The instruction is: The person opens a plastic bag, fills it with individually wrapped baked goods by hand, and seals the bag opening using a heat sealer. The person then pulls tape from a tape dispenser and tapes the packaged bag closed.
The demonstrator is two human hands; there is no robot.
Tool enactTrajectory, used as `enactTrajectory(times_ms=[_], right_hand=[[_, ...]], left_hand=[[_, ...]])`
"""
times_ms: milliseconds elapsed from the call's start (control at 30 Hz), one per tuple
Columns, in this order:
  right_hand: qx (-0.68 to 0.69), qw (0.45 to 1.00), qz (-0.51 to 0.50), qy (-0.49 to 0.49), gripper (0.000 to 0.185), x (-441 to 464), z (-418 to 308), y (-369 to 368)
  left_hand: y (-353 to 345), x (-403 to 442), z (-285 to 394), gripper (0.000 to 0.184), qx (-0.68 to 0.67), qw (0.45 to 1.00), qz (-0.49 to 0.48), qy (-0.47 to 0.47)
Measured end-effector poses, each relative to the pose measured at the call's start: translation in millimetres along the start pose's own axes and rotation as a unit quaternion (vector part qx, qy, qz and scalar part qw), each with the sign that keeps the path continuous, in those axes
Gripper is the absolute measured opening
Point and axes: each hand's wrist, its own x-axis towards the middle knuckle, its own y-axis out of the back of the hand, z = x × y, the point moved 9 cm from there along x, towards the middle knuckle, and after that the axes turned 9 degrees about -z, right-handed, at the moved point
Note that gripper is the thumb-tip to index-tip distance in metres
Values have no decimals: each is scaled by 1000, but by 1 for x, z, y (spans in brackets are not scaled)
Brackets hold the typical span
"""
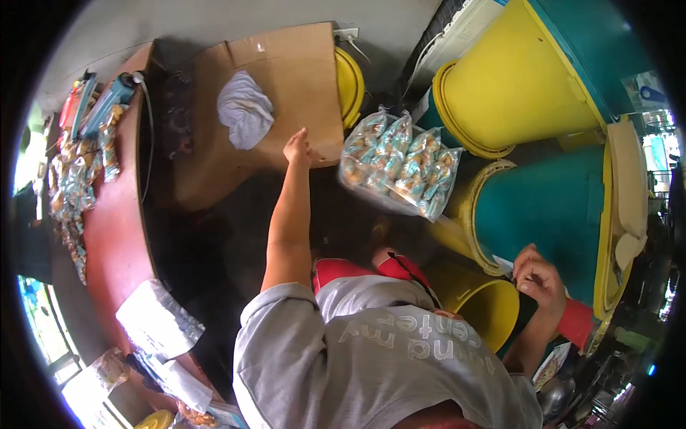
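Observation:
My left hand (298, 146) is stretched out ahead over the lower edge of a big cardboard sheet (304, 79). Its fingers look partly extended, with nothing visible in them. A crumpled pale cloth (245, 109) lies on the cardboard to the left of that hand. On its right, a clear plastic bag (400, 163) holds several smaller packs of brown snacks with teal print. My right hand (539, 277) is beside a large teal bucket (543, 222), its fingers bent and a little apart, and I see nothing held. A yellow bucket (489, 314) with an open mouth is below it.
Another large yellow container (518, 79) lies tilted at the upper right, beside a yellow lid (349, 87). Along the left runs a reddish tabletop (114, 207) with snack packs (71, 179) and a silvery sheet (158, 318). A wall socket (346, 33) and cable are at the back.

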Motion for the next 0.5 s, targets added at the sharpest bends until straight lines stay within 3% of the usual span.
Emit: enactTrajectory(times_ms=[200, 400, 500], right_hand=[[-1, 997, -14, 78, 21, 72, -12, 58], [0, 992, -60, 114, 21, 156, -21, 72], [92, 973, -104, 183, 22, 202, -38, 67]], left_hand=[[-21, 32, -106, 19, -42, 994, 13, 104], [17, 45, -112, 16, -167, 978, 104, 62], [31, 43, -108, 17, -106, 989, 93, 39]])
